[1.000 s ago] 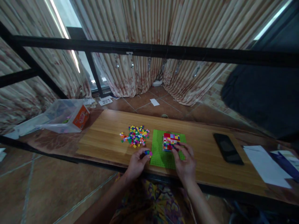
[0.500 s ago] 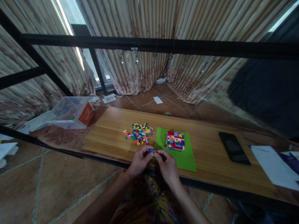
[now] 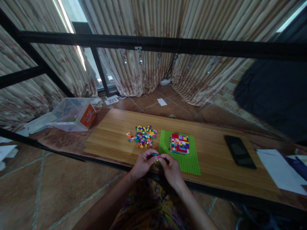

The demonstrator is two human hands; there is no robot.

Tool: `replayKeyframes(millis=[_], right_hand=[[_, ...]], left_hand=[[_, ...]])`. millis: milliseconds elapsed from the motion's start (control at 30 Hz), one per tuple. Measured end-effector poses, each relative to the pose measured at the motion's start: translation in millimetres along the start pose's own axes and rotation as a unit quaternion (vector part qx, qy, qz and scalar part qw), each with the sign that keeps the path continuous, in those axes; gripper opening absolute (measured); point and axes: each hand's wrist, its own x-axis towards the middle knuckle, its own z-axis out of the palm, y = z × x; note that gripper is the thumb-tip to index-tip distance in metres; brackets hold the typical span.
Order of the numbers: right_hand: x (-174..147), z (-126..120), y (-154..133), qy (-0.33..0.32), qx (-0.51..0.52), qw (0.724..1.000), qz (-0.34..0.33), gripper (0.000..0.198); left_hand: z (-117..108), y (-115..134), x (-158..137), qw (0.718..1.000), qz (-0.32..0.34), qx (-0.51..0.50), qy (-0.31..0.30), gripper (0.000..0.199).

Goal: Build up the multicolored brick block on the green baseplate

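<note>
My left hand (image 3: 143, 163) and my right hand (image 3: 171, 168) meet at the front edge of the table, fingertips pinched together on a few small joined toy bricks (image 3: 157, 156) in blue, green, pink and yellow. The fingers partly cover these bricks. Just behind my right hand lies a green studded baseplate (image 3: 192, 165). On it stands a block built of multicoloured bricks (image 3: 179, 143), with a red, white, yellow and blue top. Beyond my left hand a loose pile of small coloured bricks (image 3: 143, 136) is spread on the wooden tabletop (image 3: 112, 137).
A black phone (image 3: 240, 151) lies on the right of the table, with white paper (image 3: 280, 166) beyond it. At the left end a clear plastic box (image 3: 69, 111) with an orange label lies with some bricks inside. A black metal bar (image 3: 153, 43) crosses above the table.
Both hands stay nearly in place, still pinching the small bricks. The fingers shift slightly, and more pink and yellow shows between them. The view has tilted a little.
</note>
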Motion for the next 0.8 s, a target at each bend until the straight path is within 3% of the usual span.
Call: replayKeyframes(millis=[200,333,467,600,800], right_hand=[[0.2,-5.3,-1.9,-0.025,0.031,0.999,0.006,0.023],[-4.9,-17.5,-3.4,0.009,0.022,1.0,0.016,0.025],[-5.3,-51.6,-0.2,0.097,-0.057,0.993,-0.019,0.028],[5.9,-86.5,4.7,0.163,-0.163,0.97,-0.076,0.031],[23.6,-94.0,12.2,0.137,-0.271,0.943,-0.135,0.031]], left_hand=[[-0.9,4.6,-0.5,0.999,-0.024,-0.023,-0.005,0.024],[0.0,2.7,-0.3,0.999,-0.026,-0.026,-0.006,0.024],[1.4,0.2,-0.1,0.999,-0.029,-0.02,0.01,0.024],[1.6,1.6,0.1,0.999,-0.034,-0.009,0.011,0.025],[1.1,1.7,0.1,0.999,-0.037,-0.005,0.01,0.027]])
